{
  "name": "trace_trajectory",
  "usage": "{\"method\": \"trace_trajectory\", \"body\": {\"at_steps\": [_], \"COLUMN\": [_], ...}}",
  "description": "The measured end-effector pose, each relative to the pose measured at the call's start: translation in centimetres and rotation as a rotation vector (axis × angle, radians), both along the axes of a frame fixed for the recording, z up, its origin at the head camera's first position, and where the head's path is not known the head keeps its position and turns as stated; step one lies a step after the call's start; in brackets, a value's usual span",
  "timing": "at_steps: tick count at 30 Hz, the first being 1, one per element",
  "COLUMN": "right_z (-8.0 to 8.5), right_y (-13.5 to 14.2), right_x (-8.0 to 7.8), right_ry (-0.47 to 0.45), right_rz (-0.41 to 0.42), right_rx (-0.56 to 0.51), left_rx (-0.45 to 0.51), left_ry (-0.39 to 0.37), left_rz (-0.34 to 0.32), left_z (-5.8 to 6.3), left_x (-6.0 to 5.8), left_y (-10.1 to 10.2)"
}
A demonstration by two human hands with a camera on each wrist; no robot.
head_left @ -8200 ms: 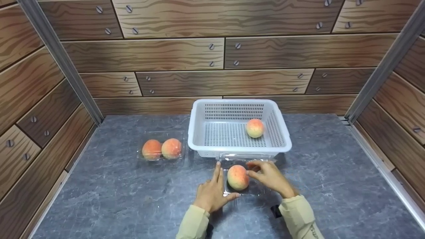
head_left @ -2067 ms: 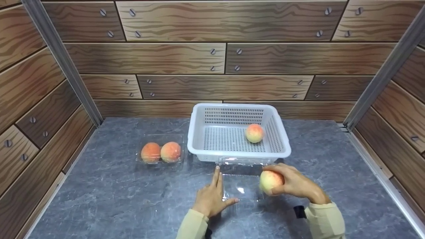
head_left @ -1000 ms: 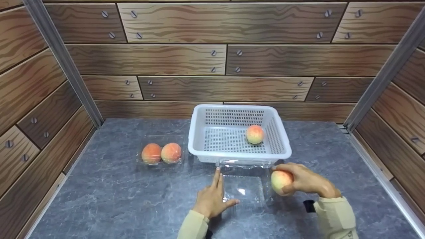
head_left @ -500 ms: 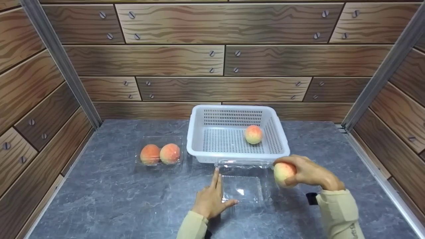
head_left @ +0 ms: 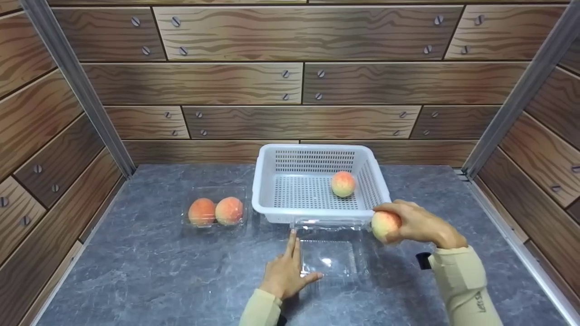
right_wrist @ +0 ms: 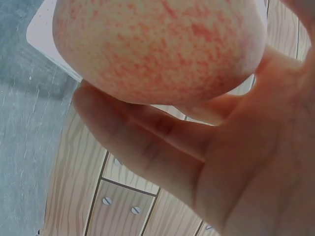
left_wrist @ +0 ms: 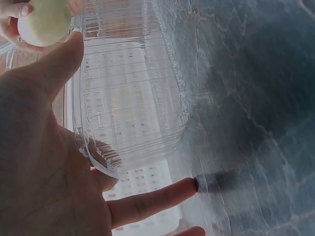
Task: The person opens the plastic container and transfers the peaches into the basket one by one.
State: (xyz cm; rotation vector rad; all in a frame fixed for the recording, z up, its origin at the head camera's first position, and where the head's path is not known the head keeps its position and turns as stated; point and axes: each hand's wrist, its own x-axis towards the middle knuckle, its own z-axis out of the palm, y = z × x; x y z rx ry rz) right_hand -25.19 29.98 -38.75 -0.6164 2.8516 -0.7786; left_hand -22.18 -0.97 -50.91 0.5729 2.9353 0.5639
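My right hand (head_left: 421, 224) grips a peach (head_left: 385, 226) just outside the basket's front right corner; in the right wrist view the red-speckled peach (right_wrist: 157, 49) rests against the fingers. An open, clear plastic clamshell box (head_left: 328, 258) lies on the table with no fruit in it. My left hand (head_left: 282, 274) lies along that box's left side, fingers straight and thumb spread at its front edge. The left wrist view shows the thumb (left_wrist: 64, 59) touching the ribbed clear wall (left_wrist: 133, 98). Another peach (head_left: 343, 184) sits inside the white basket (head_left: 321, 213).
To the left, a second clear clamshell box (head_left: 217, 189) holds two peaches (head_left: 229, 211). The white basket stands behind the open box, near the wood-patterned back wall (head_left: 299, 122). Side walls (head_left: 59, 190) bound the grey marbled table (head_left: 172, 280).
The right hand has taken the peach out of the open box, carried it right, then raised it toward the basket's front right corner. The left hand stays by the box.
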Motion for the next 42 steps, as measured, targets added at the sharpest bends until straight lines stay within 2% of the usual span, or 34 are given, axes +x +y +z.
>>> {"method": "trace_trajectory", "body": {"at_steps": [7,13,22,42], "right_z": [0.1,0.0,-0.1,-0.3], "right_y": [0.2,-0.4,-1.0,-1.3], "right_x": [-0.5,-0.9,-1.6,-3.4], "right_ry": [0.037,0.081,0.083,0.087], "right_rz": [-0.02,-0.021,-0.044,-0.063], "right_rx": [0.004,0.024,0.045,0.009], "left_rx": [0.011,-0.026,-0.029,-0.025], "left_ry": [0.01,0.027,0.019,0.025], "left_rz": [0.0,-0.003,0.0,0.001], "left_z": [-0.1,-0.2,0.0,-0.1], "left_x": [0.0,0.1,0.1,0.0], "left_y": [0.0,-0.1,-0.2,0.1]}}
